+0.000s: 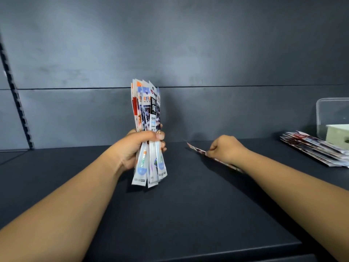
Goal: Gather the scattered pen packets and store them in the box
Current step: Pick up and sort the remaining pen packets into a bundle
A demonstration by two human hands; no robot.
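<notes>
My left hand (140,146) grips an upright bundle of pen packets (148,110) at its middle, above the dark shelf (188,214). To the right, my right hand (225,149) pinches a single pen packet (196,149) that lies flat on the shelf; most of it is hidden under my hand and forearm. A pile of more pen packets (313,148) lies at the far right of the shelf. Behind that pile stands a clear plastic box (332,114), cut off by the frame edge.
A pale small box (338,132) sits inside or in front of the clear box. A dark back wall (188,53) closes the shelf, with a slotted upright rail (17,103) at the left. The shelf's front edge runs along the bottom.
</notes>
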